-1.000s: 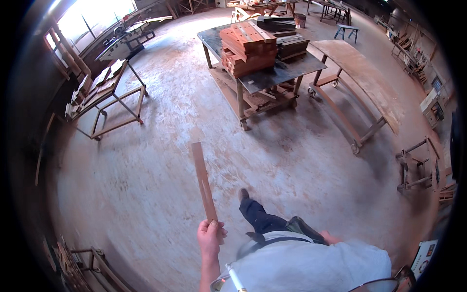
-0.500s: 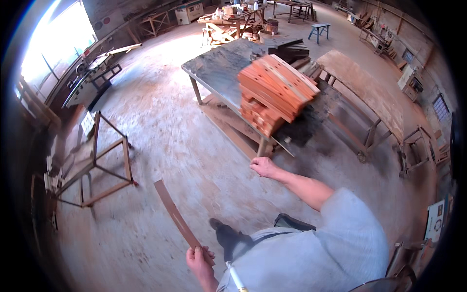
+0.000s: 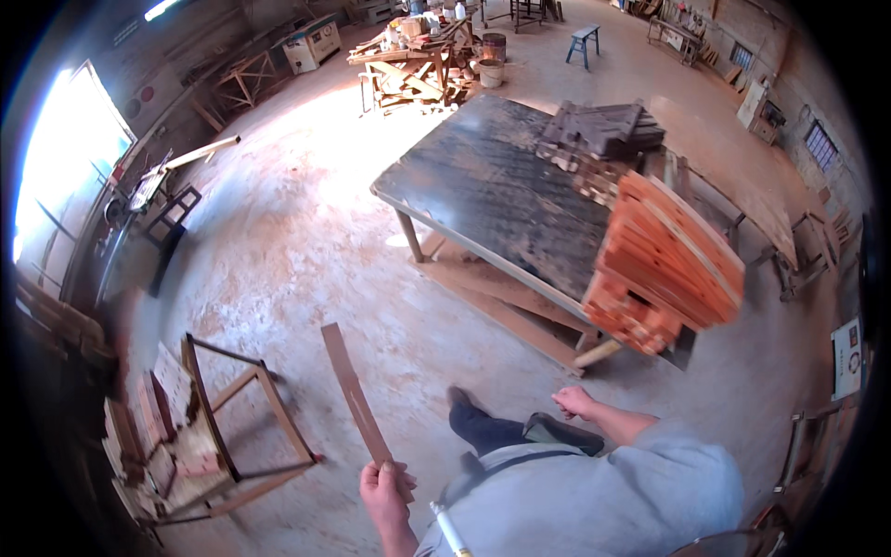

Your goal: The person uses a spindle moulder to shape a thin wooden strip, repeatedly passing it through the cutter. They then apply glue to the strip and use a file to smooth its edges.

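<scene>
The left hand is closed around the lower end of one long, narrow wooden strip, at about 6 o'clock in the view. The strip rises from the hand toward 11 o'clock, and its upper end is free above the floor. The right hand holds nothing; its fingers are loosely curled, and it hangs in front of the body near the bench.

One bench with a dark, worn top stands at 1 o'clock. One stack of reddish-orange boards sits at its near right corner and overhangs the edge. One pile of dark grey pieces sits at the far end of the top. The remaining top surface is bare.

One open metal frame stands at 8 o'clock, just left of the strip, with small wooden pieces stacked against it. One blue stool stands at 12 o'clock, well apart from the bench.

The floor is pale concrete dusted with sawdust. Open floor extends between the frame and the bench. Daylight enters from an opening at 10 o'clock. More timber lies piled at the far end of the workshop.
</scene>
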`<move>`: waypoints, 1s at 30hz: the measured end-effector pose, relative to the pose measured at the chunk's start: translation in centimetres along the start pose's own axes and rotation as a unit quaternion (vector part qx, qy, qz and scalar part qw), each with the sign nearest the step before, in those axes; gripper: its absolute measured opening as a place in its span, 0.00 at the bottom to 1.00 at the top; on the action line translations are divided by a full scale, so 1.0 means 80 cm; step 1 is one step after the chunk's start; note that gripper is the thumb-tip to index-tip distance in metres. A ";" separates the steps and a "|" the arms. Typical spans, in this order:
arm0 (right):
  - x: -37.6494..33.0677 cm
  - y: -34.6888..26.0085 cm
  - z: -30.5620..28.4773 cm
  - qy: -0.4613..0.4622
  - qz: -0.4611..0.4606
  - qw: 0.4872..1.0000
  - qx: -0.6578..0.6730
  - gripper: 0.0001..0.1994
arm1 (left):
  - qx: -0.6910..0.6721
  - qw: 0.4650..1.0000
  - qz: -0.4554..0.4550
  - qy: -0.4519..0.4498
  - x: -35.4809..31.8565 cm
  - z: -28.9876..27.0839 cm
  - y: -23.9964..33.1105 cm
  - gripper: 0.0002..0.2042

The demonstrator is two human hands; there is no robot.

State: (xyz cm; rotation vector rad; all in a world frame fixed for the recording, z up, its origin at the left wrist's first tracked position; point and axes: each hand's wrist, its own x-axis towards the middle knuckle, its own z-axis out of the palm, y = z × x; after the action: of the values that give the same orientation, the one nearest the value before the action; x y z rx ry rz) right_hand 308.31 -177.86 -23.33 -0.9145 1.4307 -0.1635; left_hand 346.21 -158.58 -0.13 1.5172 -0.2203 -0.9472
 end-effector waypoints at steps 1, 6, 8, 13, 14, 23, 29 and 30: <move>0.033 -0.035 0.020 -0.009 -0.044 0.994 -0.101 0.15 | 0.006 1.000 0.003 -0.003 0.039 0.001 0.018 0.06; 0.155 -0.303 0.171 -0.049 -0.144 0.977 -0.153 0.15 | 0.039 0.999 -0.019 0.005 0.199 0.004 0.142 0.07; 0.185 -0.431 0.228 -0.068 -0.174 0.976 -0.115 0.15 | 0.022 0.999 -0.025 0.014 0.279 -0.001 0.167 0.07; 0.290 -0.638 0.285 -0.027 -0.225 0.967 -0.114 0.14 | 0.011 0.999 -0.015 -0.037 0.476 0.015 0.246 0.07; 0.304 -0.661 0.298 -0.018 -0.221 0.969 -0.107 0.13 | 0.007 0.999 -0.026 -0.039 0.519 0.019 0.267 0.07; 0.412 -0.807 0.344 0.081 -0.108 0.987 0.084 0.07 | 0.043 0.982 -0.061 -0.172 0.920 0.111 0.472 0.08; 0.540 -0.959 0.361 0.108 -0.097 0.979 0.140 0.07 | -0.001 0.978 -0.062 -0.200 1.146 0.210 0.589 0.07; 0.577 -0.982 0.356 0.101 -0.107 0.976 0.159 0.07 | 0.002 0.979 -0.069 -0.194 1.179 0.228 0.602 0.07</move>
State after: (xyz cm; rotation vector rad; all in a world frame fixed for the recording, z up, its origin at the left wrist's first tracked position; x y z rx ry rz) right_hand 375.09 -245.39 -13.65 -0.8001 1.4353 -0.6450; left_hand 413.17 -242.44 5.05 1.3528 -0.4005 -1.3529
